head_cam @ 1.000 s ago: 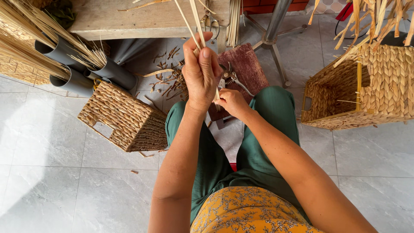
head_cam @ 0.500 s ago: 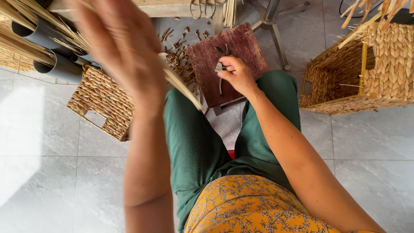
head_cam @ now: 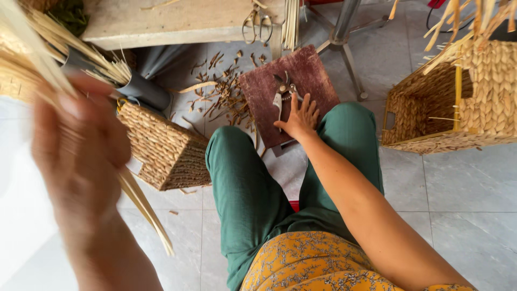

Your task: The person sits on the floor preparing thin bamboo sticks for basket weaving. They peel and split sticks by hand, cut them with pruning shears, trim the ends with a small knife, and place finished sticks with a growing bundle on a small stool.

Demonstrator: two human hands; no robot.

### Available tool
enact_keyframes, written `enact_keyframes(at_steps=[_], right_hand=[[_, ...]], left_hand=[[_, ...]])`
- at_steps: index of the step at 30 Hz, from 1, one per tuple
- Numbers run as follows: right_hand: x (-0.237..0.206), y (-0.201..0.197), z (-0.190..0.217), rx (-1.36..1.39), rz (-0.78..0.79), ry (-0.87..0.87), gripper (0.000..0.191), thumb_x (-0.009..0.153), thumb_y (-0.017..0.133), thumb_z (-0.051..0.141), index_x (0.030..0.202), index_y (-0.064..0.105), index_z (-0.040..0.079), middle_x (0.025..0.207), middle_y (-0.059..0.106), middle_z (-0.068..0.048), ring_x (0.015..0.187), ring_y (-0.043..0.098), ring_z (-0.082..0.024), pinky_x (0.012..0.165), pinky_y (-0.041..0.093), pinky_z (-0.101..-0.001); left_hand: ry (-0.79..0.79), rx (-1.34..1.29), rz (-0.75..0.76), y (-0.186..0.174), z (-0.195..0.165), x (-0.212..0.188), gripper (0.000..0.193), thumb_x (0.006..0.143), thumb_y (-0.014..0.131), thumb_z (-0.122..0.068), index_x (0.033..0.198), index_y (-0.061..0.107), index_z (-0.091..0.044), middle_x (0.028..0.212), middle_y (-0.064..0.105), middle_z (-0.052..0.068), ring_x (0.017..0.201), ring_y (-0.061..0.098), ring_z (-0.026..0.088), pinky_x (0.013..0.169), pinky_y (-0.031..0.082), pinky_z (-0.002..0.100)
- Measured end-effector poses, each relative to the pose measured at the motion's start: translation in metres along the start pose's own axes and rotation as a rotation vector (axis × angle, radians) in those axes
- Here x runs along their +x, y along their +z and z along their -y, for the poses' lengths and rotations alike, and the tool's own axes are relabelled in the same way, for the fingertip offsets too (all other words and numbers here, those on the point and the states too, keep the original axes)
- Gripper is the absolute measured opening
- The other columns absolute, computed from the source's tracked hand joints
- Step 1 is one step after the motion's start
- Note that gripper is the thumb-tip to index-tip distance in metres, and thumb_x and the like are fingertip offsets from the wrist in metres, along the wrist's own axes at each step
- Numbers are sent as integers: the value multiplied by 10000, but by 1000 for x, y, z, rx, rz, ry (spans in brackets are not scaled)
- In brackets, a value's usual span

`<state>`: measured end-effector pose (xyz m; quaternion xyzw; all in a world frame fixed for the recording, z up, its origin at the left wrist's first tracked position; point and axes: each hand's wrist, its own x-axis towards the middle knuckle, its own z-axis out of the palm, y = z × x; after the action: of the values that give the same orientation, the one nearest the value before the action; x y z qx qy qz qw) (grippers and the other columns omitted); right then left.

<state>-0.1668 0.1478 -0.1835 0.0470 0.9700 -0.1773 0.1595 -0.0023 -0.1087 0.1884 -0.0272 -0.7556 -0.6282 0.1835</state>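
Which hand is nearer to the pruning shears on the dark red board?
Right. The right hand lies on the board just beside the pruning shears. The left hand is raised far to the left, gripping straw strips.

Bright daylight, seemingly leftward; left hand (head_cam: pixel 81 161) motion-blurred.

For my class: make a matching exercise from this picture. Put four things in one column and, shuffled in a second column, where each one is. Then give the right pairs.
1. left hand
2. right hand
3. scissors
4. small woven basket

a. on the floor tiles, beside the green trouser leg
b. raised and blurred, gripping pale straw strips
c. on the wooden bench at the top
d. resting on the dark red board, by the shears

Pairs: 1-b, 2-d, 3-c, 4-a
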Motion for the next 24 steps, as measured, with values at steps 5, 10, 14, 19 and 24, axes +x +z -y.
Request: enact_keyframes(at_steps=[5, 10, 14, 19, 24], right_hand=[[9, 8, -4, 13, 27, -15, 1239, 774, 822, 559, 1641, 12, 203, 1668, 22, -252, 1510, 77, -510, 1209, 119, -614], [7, 17, -6, -33, -77, -13, 1191, 729, 863, 467, 1620, 124, 184, 1579, 242, -222, 1427, 281, -456, 1168, 239, -584], [-1, 21, -9, -31, -122, -30, 1164, 711, 879, 397, 1617, 181, 179, 1468, 361, -201, 1337, 382, -435, 1131, 333, -546], [-2, 29, -10, 97, -66, 32, 1129, 713, 893, 306, 1598, 203, 183, 1427, 363, -211, 1302, 378, -446, 1056, 392, -551], [-20, 32, -22, 1256, 308, 163, 927, 753, 806, 202, 1542, 330, 99, 1269, 501, -192, 1133, 531, -379, 918, 484, -515]], left_hand=[[-252, -205, 146, 1, 102, -54, 264, 1128, 472, -297, 1162, 613, -77, 644, 434, -81, 518, 358, 16, 437, 271, 201], [-477, -237, 143, 22, 173, -107, 259, 1097, 464, -286, 1088, 616, -76, 599, 361, -97, 477, 285, 6, 400, 212, 207], [-501, -235, 188, 34, 198, -141, 257, 1089, 465, -291, 1115, 607, -79, 604, 314, -104, 490, 266, -2, 423, 201, 209], [-493, -243, 148, 39, 210, -168, 260, 1087, 463, -282, 1133, 607, -71, 611, 298, -101, 506, 260, 4, 442, 195, 213], [-423, -106, 75, 38, 203, -189, 246, 1081, 471, -267, 1117, 621, -75, 606, 321, -86, 519, 274, 22, 458, 213, 234]])
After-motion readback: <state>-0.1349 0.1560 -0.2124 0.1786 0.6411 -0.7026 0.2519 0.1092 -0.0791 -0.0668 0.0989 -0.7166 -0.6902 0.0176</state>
